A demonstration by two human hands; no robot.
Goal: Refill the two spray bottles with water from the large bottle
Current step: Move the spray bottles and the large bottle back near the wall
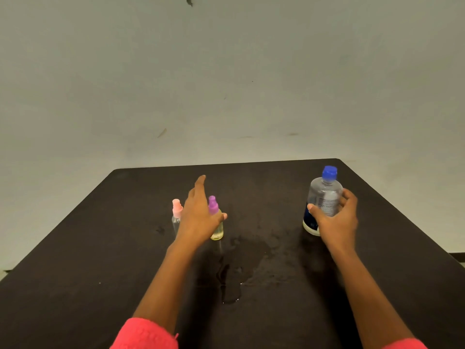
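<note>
My right hand [334, 222] grips the large clear blue-capped bottle [325, 195]; my left hand [198, 212], fingers straight, sits between the pink-capped clear spray bottle [177, 213] and the purple-capped yellowish spray bottle [218, 229]

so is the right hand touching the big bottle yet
Touching. The head view shows the right hand wrapped on the large bottle, thumb across its front and fingers curled round its right side.

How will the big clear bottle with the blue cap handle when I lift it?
The large clear plastic bottle with blue cap is broad, so likely heavy if full. Spilled water on the dark table suggests a slippery base. The right hand reaches only partway round it, so grip firmly.
</note>
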